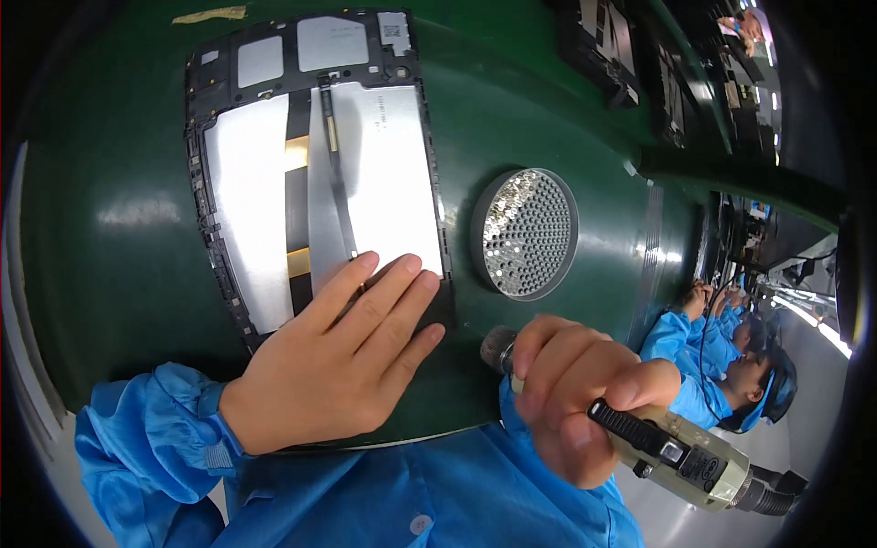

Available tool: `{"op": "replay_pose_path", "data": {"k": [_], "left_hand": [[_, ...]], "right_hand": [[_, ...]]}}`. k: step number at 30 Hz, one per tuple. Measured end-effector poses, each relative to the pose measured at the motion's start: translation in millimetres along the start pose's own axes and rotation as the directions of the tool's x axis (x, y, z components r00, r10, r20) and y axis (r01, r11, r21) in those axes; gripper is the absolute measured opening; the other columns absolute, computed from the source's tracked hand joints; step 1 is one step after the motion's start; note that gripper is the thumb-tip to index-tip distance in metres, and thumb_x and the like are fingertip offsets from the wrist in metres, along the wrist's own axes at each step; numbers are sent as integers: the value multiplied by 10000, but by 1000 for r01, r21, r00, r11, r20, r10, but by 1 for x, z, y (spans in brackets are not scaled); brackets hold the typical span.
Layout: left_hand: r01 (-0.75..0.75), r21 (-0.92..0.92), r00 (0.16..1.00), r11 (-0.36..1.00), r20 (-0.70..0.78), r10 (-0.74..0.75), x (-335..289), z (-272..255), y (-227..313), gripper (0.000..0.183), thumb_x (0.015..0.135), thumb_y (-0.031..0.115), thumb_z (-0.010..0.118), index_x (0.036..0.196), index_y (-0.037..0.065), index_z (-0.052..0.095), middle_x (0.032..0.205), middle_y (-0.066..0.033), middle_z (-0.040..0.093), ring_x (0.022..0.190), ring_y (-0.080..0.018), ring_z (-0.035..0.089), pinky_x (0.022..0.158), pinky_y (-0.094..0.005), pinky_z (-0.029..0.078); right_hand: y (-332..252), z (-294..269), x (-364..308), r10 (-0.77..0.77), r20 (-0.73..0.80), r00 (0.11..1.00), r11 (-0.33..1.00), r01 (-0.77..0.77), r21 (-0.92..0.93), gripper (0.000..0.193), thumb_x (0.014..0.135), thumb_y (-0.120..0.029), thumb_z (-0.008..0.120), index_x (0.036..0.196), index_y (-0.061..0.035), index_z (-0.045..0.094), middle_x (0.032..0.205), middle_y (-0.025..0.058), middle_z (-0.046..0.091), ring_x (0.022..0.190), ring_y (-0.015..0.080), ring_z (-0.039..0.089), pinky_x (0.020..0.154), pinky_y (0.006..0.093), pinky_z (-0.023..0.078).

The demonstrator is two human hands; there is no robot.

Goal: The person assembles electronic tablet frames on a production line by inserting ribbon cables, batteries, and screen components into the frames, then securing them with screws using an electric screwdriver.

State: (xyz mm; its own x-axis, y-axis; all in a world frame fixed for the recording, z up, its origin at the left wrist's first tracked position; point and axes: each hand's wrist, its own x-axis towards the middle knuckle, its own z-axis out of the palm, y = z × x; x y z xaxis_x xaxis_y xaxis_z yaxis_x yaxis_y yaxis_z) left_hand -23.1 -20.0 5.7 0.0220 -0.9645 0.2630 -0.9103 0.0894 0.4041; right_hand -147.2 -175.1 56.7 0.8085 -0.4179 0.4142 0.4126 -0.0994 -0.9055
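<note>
My left hand (338,352) lies flat with fingers stretched out on the lower part of a tablet-like device (388,183), its black frame holding silvery panels. A dark flat cable runs down the device's middle toward my fingertips; what lies under the palm is hidden. My right hand (585,388) is wrapped round an electric screwdriver (681,457), pale olive with a black lever and a cord at its rear. The tool's metal nose (498,347) points left, just off the device's lower right corner. Its bit cannot be made out.
Right of the device stands a round grey tray (571,228) with a holed plate and many small silvery screws. A yellowish strip (210,15) lies at the far left. More dark devices (607,46) sit at the far right. Co-workers in blue (703,365) sit along the right.
</note>
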Motion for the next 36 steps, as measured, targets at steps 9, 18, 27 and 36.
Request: {"op": "replay_pose_path", "data": {"k": [9, 18, 27, 36], "left_hand": [[65, 39, 996, 997, -62, -62, 2, 6, 6, 208, 836, 166, 603, 993, 90, 715, 1195, -196, 598, 1186, -339, 532, 1051, -451, 368], [73, 21, 996, 997, -57, -72, 7, 11, 9, 214, 837, 174, 611, 1003, 94, 718, 1202, -197, 596, 1189, -341, 531, 1046, -451, 375], [73, 18, 996, 997, -58, -72, 7, 15, 8, 204, 857, 171, 601, 1006, 100, 720, 1214, -198, 590, 1195, -342, 527, 1046, -455, 376], [38, 12, 999, 999, -31, -38, 5, 1, 6, 206, 833, 140, 633, 1017, 90, 713, 1192, -200, 600, 1179, -350, 535, 1045, -461, 380]], "right_hand": [[3, 0, 2, 42, 77, 996, 998, -39, -40, 372, 719, 80, 581, 1048, -39, 453, 647, 78, 539, 520, 207, 546, 535, 390, 471], [4, -9, 2, 69, 141, 988, 997, -64, -40, 424, 665, 98, 585, 1044, -35, 449, 649, 84, 540, 538, 216, 553, 561, 405, 478], [11, -2, 1, 63, 99, 993, 989, -49, -136, 277, 793, -74, 595, 1022, -69, 440, 630, 42, 502, 517, 162, 497, 544, 341, 418], [-2, -14, 1, 78, 49, 996, 996, -76, -55, 320, 798, -97, 572, 1099, -72, 468, 700, 46, 500, 610, 173, 503, 615, 363, 422]]}}
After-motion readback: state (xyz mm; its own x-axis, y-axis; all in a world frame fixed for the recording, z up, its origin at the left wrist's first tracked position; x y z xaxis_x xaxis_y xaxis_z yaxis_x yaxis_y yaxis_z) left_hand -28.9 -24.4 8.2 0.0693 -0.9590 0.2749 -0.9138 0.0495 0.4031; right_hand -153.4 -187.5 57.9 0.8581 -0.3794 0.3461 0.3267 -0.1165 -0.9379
